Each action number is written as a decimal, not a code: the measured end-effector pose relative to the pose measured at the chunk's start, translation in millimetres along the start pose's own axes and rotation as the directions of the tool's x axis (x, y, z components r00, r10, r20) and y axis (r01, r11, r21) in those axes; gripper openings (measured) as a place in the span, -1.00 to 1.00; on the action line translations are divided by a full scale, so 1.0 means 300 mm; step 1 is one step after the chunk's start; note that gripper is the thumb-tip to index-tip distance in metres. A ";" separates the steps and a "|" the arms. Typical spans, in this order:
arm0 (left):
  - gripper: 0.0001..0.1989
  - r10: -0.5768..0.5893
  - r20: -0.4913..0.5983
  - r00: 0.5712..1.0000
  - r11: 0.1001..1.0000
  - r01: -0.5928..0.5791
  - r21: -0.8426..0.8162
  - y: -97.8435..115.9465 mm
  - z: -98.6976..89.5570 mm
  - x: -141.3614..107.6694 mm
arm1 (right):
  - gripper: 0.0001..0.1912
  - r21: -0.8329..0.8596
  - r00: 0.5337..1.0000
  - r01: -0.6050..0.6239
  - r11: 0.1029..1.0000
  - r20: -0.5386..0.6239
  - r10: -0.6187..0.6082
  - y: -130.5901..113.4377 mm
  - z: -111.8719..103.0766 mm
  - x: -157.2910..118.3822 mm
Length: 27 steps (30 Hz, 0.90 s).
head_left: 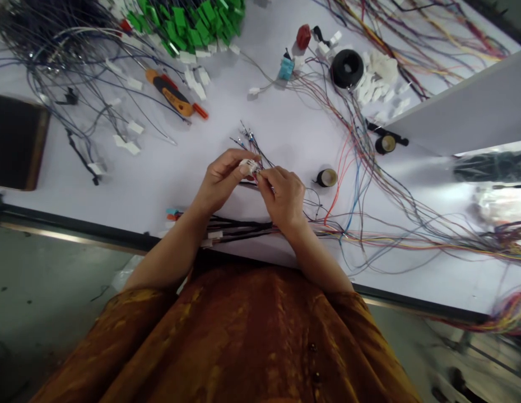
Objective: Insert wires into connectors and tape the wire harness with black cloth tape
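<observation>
My left hand [222,180] pinches a small white plastic connector [247,165] between thumb and fingers. My right hand [281,196] sits close beside it, its fingertips pinching a thin wire at the connector's edge. Several thin wires with bare metal terminals [249,140] fan out above the hands. Below my wrists, a bundle of black wires [239,229] with white connectors lies across the table's near edge. The connector's far side is partly hidden by my fingers.
A white table [227,112] carries loose multicoloured wires, a yellow-and-black handled tool [170,92], green connectors [193,25], white connectors, and tape rolls [326,178]. A grey panel [462,106] overhangs the right side. A dark board [17,143] lies at the left edge.
</observation>
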<state>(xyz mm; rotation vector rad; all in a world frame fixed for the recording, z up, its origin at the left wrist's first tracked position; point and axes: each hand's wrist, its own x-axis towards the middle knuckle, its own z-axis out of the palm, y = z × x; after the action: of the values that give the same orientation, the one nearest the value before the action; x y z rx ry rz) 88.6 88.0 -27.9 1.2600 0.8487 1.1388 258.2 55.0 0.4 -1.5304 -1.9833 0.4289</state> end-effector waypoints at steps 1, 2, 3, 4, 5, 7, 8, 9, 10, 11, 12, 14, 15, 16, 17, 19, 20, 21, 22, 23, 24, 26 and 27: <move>-0.73 -0.009 0.013 1.000 1.000 0.009 -0.011 -0.002 -0.001 0.000 | -0.68 0.014 1.000 -0.012 1.000 0.012 0.012 0.003 -0.001 -0.001; -0.73 -0.018 0.027 0.999 1.000 0.019 -0.023 -0.005 -0.002 0.000 | -0.69 0.037 0.999 -0.029 0.999 0.024 0.028 0.005 -0.003 -0.001; -0.74 -0.025 0.034 0.999 0.999 0.026 -0.035 -0.008 -0.003 0.001 | -0.72 0.070 0.998 -0.049 0.996 0.032 0.047 0.005 -0.005 -0.001; -0.75 -0.030 0.035 0.999 0.999 0.032 -0.044 -0.012 -0.005 0.001 | -0.75 0.107 0.997 -0.066 0.992 0.035 0.063 0.004 -0.008 -0.002; -0.75 -0.032 0.027 0.999 0.998 0.034 -0.049 -0.016 -0.006 0.001 | -0.78 0.144 0.997 -0.078 0.986 0.031 0.074 0.003 -0.010 -0.002; -0.75 -0.033 0.006 0.999 0.998 0.034 -0.049 -0.022 -0.004 -0.001 | -0.80 0.192 0.997 -0.072 0.979 0.009 0.071 -0.003 -0.013 -0.001; -0.74 -0.034 0.002 0.999 0.998 0.035 -0.044 -0.024 -0.002 -0.002 | -0.78 0.197 0.998 -0.062 0.978 -0.003 0.063 -0.006 -0.013 0.000; -0.74 -0.038 0.010 0.999 0.998 0.038 -0.039 -0.025 0.000 -0.003 | -0.76 0.194 0.998 -0.050 0.980 -0.015 0.054 -0.008 -0.011 0.000; -0.73 -0.043 0.026 0.999 0.998 0.044 -0.038 -0.026 0.002 -0.004 | -0.74 0.192 0.999 -0.041 0.981 -0.026 0.047 -0.010 -0.010 0.001; -0.73 -0.048 0.038 0.998 0.998 0.049 -0.040 -0.027 0.004 -0.004 | -0.73 0.198 0.998 -0.034 0.980 -0.039 0.043 -0.011 -0.008 0.002; -0.73 -0.050 0.040 0.998 0.998 0.052 -0.047 -0.028 0.004 -0.004 | -0.74 0.212 0.998 -0.029 0.977 -0.047 0.040 -0.010 -0.007 0.001; -0.73 -0.043 0.016 0.999 0.997 0.044 -0.066 -0.031 0.000 0.000 | -0.75 0.247 0.998 -0.027 0.969 -0.041 0.038 -0.007 -0.006 -0.002; -0.73 -0.040 -0.001 0.999 0.997 0.040 -0.073 -0.033 -0.004 0.003 | -0.77 0.259 0.999 -0.032 0.965 -0.026 0.040 -0.005 -0.006 -0.004; -0.73 -0.037 -0.016 0.999 0.996 0.036 -0.077 -0.035 -0.008 0.006 | -0.79 0.265 0.999 -0.046 0.963 -0.005 0.049 -0.003 -0.007 -0.007; -0.72 -0.036 -0.018 0.999 0.996 0.034 -0.078 -0.037 -0.012 0.009 | -0.81 0.266 0.998 -0.064 0.962 0.013 0.063 -0.002 -0.008 -0.009; -0.72 -0.034 -0.009 0.999 0.997 0.033 -0.071 -0.039 -0.017 0.011 | -0.85 0.266 0.996 -0.093 0.959 0.032 0.088 -0.002 -0.010 -0.011; -0.72 -0.029 -0.003 1.000 0.997 0.029 -0.067 -0.039 -0.017 0.010 | -0.85 0.267 0.996 -0.092 0.959 0.033 0.087 -0.004 -0.010 -0.011; -0.72 -0.024 0.004 1.000 0.998 0.025 -0.066 -0.039 -0.016 0.009 | -0.83 0.267 0.997 -0.081 0.960 0.026 0.077 -0.005 -0.009 -0.010; -0.73 -0.020 0.008 1.000 0.998 0.020 -0.067 -0.040 -0.014 0.008 | -0.80 0.266 0.998 -0.061 0.962 0.014 0.060 -0.007 -0.008 -0.010; -0.73 -0.016 0.010 1.000 0.997 0.017 -0.070 -0.039 -0.011 0.007 | -0.77 0.265 0.999 -0.036 0.964 -0.002 0.038 -0.007 -0.006 -0.010; -0.73 -0.014 0.008 1.000 0.997 0.015 -0.075 -0.039 -0.008 0.006 | -0.75 0.264 1.000 -0.011 0.964 -0.018 0.016 -0.006 -0.003 -0.011; -0.72 -0.013 -0.010 1.000 0.997 0.012 -0.082 -0.038 -0.003 0.008 | -0.74 0.273 0.999 0.021 0.962 -0.046 -0.009 -0.002 0.004 -0.016; -0.71 -0.009 -0.026 1.000 0.997 0.007 -0.081 -0.037 -0.002 0.010 | -0.75 0.280 0.999 0.020 0.960 -0.052 -0.005 0.002 0.006 -0.019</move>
<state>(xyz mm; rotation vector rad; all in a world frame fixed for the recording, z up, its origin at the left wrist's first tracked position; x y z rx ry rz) 90.6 91.6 -38.7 1.1761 0.8187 1.1741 258.3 50.1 -2.8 -1.3365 -1.8035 0.6308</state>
